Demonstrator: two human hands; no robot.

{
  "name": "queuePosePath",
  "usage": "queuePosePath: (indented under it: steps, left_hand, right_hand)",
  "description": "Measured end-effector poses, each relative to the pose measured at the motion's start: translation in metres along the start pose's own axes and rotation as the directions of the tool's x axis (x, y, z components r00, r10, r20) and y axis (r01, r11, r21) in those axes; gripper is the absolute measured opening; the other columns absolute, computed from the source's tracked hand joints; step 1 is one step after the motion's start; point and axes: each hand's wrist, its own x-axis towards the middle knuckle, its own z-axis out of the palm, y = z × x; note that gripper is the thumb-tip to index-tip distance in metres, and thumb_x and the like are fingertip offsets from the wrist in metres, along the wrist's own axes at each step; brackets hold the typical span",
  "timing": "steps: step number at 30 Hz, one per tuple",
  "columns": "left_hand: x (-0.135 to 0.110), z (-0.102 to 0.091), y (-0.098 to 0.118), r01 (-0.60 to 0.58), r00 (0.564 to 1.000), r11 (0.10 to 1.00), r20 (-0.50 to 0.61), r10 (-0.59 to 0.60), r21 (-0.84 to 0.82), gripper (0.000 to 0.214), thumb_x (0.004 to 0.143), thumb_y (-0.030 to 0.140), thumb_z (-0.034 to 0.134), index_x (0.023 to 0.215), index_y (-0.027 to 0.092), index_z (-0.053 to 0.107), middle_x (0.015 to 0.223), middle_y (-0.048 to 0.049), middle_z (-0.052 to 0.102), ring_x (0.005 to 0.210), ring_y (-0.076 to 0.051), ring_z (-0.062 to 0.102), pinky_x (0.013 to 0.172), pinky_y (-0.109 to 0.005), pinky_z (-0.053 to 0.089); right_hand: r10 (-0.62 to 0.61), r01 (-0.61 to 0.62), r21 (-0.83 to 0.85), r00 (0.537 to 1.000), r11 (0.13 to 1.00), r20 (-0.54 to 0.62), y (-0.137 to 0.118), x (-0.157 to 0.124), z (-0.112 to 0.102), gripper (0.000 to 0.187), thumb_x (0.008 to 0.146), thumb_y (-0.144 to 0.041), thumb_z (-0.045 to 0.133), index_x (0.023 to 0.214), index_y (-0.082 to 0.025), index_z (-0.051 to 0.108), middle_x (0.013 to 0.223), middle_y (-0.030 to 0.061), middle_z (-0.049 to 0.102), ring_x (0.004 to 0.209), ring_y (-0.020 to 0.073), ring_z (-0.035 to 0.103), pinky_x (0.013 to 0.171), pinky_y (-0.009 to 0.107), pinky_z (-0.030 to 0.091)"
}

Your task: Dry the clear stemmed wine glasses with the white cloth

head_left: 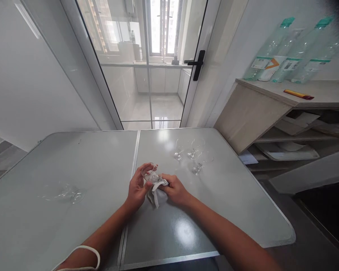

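My left hand (137, 186) is curled around the bowl of a clear stemmed glass (153, 176), which lies tilted above the middle of the table. White cloth (158, 187) is bunched against the glass, pinched in my right hand (175, 189); part of it hangs below my fingers. The glass's stem and foot are mostly hidden by the cloth and fingers. Three more stemmed glasses stand beyond my right hand: one left (178, 153), one in the middle (192, 153) and one nearer to me (197, 169). Far to the left is another clear glass (76, 195).
A metal-edged seam (135, 150) splits the grey table (101, 158). Behind it is a glazed door with a black handle (198, 65). At the right, a wooden shelf unit (254, 113) carries several green-capped plastic bottles (288, 64) and a yellow-and-red packet (298, 94).
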Motion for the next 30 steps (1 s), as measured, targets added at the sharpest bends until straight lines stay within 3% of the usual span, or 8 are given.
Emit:
queuePosePath:
  steps: [8,11,14,18,20,23,25,30]
  left_hand:
    - [0.0,-0.001,-0.002,-0.021,1.0,0.999,-0.001,0.021,-0.04,0.069,0.086,0.063,0.072,0.14,0.021,0.059,0.132,-0.0183,0.068,0.124,-0.036,0.063,0.098,-0.045,0.047]
    - [0.0,0.0,-0.003,-0.029,1.0,0.998,0.01,0.029,-0.056,0.065,0.087,0.057,0.074,0.14,0.023,0.057,0.133,-0.0178,0.067,0.124,-0.034,0.064,0.099,-0.045,0.048]
    - [0.001,0.0,-0.003,-0.088,0.996,0.996,-0.007,0.088,-0.035,0.059,0.087,0.047,0.078,0.138,0.024,0.058,0.13,-0.016,0.067,0.125,-0.033,0.063,0.098,-0.043,0.05]
    - [0.003,-0.004,-0.005,-0.187,0.979,0.98,-0.067,0.192,0.074,0.057,0.086,0.039,0.081,0.136,0.026,0.057,0.135,-0.0147,0.065,0.126,-0.031,0.061,0.094,-0.043,0.054]
    - [0.002,-0.006,-0.007,-0.23,0.967,0.97,-0.097,0.238,0.085,0.059,0.086,0.037,0.081,0.138,0.028,0.055,0.137,-0.0138,0.063,0.129,-0.032,0.06,0.092,-0.043,0.057]
    - [-0.002,-0.006,-0.01,-0.239,0.967,0.967,-0.073,0.245,0.084,0.06,0.086,0.031,0.082,0.139,0.029,0.054,0.139,-0.0129,0.063,0.129,-0.03,0.061,0.098,-0.045,0.057]
    - [-0.005,-0.005,-0.012,-0.246,0.969,0.966,-0.016,0.248,0.086,0.06,0.085,0.028,0.083,0.138,0.029,0.055,0.136,-0.0125,0.065,0.128,-0.029,0.062,0.103,-0.045,0.054]
    - [-0.007,-0.002,-0.012,-0.425,0.901,0.887,0.181,0.395,0.182,0.055,0.089,0.025,0.078,0.139,0.028,0.055,0.131,-0.0128,0.068,0.125,-0.029,0.064,0.103,-0.049,0.054]
  right_hand:
    - [0.166,-0.176,0.33,0.984,0.927,0.056,0.01,0.003,-0.004,0.049,0.079,-0.063,0.078,0.071,-0.016,0.065,0.063,-0.0023,0.048,0.06,0.0128,0.039,0.058,0.026,0.03]
    - [0.189,-0.138,0.345,0.975,0.929,-0.12,0.011,0.005,-0.004,0.049,0.08,-0.065,0.076,0.072,-0.017,0.068,0.063,-0.0006,0.053,0.059,0.014,0.043,0.057,0.027,0.034]
    - [0.097,-0.038,0.176,0.935,0.984,-0.342,0.004,0.003,-0.008,0.041,0.088,-0.059,0.071,0.089,-0.018,0.074,0.077,0.003,0.064,0.07,0.0173,0.052,0.065,0.029,0.041]
    - [0.078,0.023,0.152,0.778,0.988,-0.624,0.003,0.003,-0.011,0.038,0.097,-0.057,0.061,0.104,-0.021,0.07,0.089,0.0038,0.066,0.082,0.0196,0.056,0.076,0.03,0.046]
    - [0.169,0.011,0.293,0.795,0.956,-0.582,0.009,0.005,-0.007,0.042,0.095,-0.062,0.061,0.103,-0.022,0.068,0.092,0.005,0.067,0.087,0.0216,0.058,0.08,0.031,0.048]
    - [0.28,-0.089,0.543,0.918,0.835,-0.279,0.017,0.009,0.002,0.046,0.085,-0.064,0.072,0.102,-0.021,0.068,0.095,0.0068,0.07,0.087,0.0237,0.061,0.081,0.034,0.05]
    - [0.292,-0.132,0.628,0.943,0.767,-0.159,0.02,0.01,0.007,0.045,0.08,-0.057,0.079,0.104,-0.02,0.069,0.096,0.0072,0.071,0.086,0.0235,0.063,0.08,0.034,0.05]
    - [0.272,-0.133,0.569,0.948,0.811,-0.166,0.019,0.009,0.002,0.036,0.071,-0.035,0.087,0.099,-0.018,0.072,0.091,0.004,0.072,0.083,0.0194,0.061,0.074,0.028,0.046]
